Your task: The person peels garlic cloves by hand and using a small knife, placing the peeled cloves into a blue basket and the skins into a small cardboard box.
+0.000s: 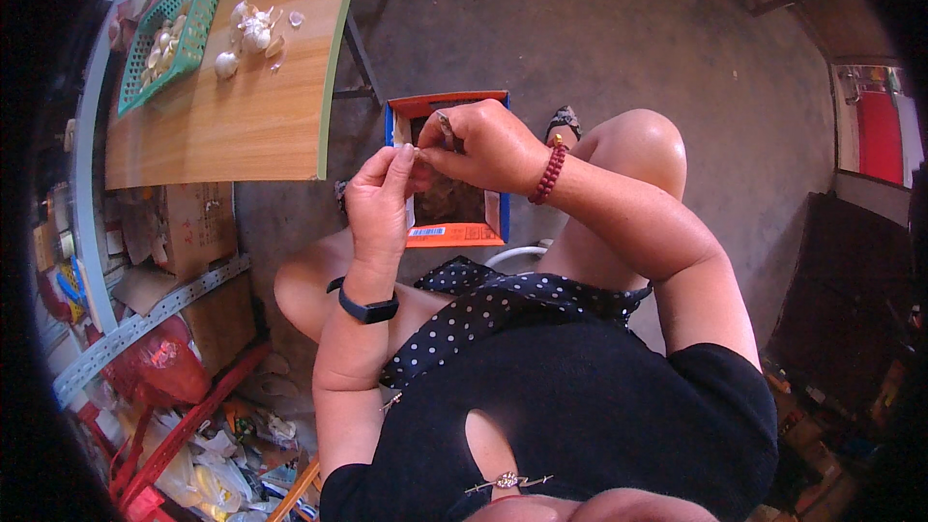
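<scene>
My left hand (383,185) pinches a small pale piece, probably a garlic clove, between thumb and fingertips. Touching or nearly touching it are the fingertips of my right hand (486,145), which is closed around a small knife (446,127), its tip pointing up and its blade partly hidden. Both hands are above an orange and blue cardboard box (455,233) on the floor, with brownish peelings inside. On the wooden table at the upper left lie garlic bulbs (255,30) and a loose piece of garlic (226,65). Beside them, a green plastic basket (196,32) holds pale garlic cloves.
The wooden table's edge (326,87) is left of the box, with a metal leg (360,58) beneath. Cardboard boxes (199,225), a red plastic bag (170,362) and a perforated metal shelf rail (156,319) stand at the left. My knees flank the cardboard box.
</scene>
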Available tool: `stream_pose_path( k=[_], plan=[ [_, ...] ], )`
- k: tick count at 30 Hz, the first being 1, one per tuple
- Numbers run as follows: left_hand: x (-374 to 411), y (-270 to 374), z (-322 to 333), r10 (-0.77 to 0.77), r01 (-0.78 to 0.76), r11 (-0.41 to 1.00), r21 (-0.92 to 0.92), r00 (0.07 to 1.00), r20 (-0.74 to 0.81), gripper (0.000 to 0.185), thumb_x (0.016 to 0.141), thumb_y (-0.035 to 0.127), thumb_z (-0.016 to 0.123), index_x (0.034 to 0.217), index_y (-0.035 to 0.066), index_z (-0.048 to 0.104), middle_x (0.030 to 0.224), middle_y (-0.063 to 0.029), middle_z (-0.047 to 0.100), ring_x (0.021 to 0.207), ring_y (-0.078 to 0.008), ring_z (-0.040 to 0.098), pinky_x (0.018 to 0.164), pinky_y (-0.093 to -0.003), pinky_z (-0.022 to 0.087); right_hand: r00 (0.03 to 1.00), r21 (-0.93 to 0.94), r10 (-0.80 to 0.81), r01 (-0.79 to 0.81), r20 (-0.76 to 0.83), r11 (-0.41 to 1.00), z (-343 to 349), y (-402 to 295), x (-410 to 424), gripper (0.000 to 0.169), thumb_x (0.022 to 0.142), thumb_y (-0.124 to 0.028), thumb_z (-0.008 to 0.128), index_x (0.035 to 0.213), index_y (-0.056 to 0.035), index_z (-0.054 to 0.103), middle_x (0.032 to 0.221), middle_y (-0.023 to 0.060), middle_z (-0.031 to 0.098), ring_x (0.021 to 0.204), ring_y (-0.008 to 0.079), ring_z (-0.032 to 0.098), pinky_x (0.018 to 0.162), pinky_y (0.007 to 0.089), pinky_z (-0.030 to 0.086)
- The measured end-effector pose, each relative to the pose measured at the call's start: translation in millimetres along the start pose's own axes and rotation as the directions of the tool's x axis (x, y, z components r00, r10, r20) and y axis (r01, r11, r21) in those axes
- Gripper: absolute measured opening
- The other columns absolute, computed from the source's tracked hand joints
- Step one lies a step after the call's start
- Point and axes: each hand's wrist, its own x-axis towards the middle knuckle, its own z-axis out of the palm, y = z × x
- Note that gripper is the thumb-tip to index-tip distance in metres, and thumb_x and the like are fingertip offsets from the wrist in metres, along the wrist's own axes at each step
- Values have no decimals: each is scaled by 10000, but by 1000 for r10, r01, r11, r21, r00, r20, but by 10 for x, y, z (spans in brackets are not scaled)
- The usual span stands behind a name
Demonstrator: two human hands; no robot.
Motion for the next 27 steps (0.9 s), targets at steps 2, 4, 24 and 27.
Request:
stream_pose_path(
  k=[2, 4, 24, 27],
  plan=[
    [-13, 4, 7, 26, -23, 992, 125, 1000, -18, 150, 928, 144, 592, 914, 11, 660, 818, -18, 639, 701, -68, 593, 634, -204, 493, 1000, 39, 1, -1, 12, 999, 12, 0, -4, 106, 778, -111, 697, 836, -24, 680, 755, 139, 667, 667, 243, 656, 618, 304, 519],
    [1, -28, -31, 130, -132, 954, 270, 991, 22, 152, 931, 130, 583, 935, -7, 648, 842, -15, 621, 732, -66, 586, 645, -199, 488, 1000, 64, 9, -10, 13, 998, 14, -8, -5, 106, 785, -108, 695, 845, -21, 681, 764, 137, 672, 670, 232, 658, 621, 302, 520],
    [-27, 9, 20, 271, -316, 875, 366, 947, 172, 134, 946, 87, 537, 1019, -6, 600, 976, -17, 551, 810, -82, 587, 724, -202, 490, 995, 65, 90, -93, 40, 994, -64, -13, -6, 99, 781, -104, 677, 811, -9, 682, 736, 148, 668, 633, 218, 647, 582, 306, 508],
    [-41, 51, 68, 289, -332, 874, 355, 942, 170, 118, 943, 65, 535, 987, -32, 587, 960, -31, 541, 770, -79, 581, 676, -187, 488, 999, 67, 43, -41, -14, 997, -44, -9, -5, 91, 752, -99, 683, 769, -13, 660, 708, 152, 649, 619, 237, 639, 568, 317, 500]
  ],
)
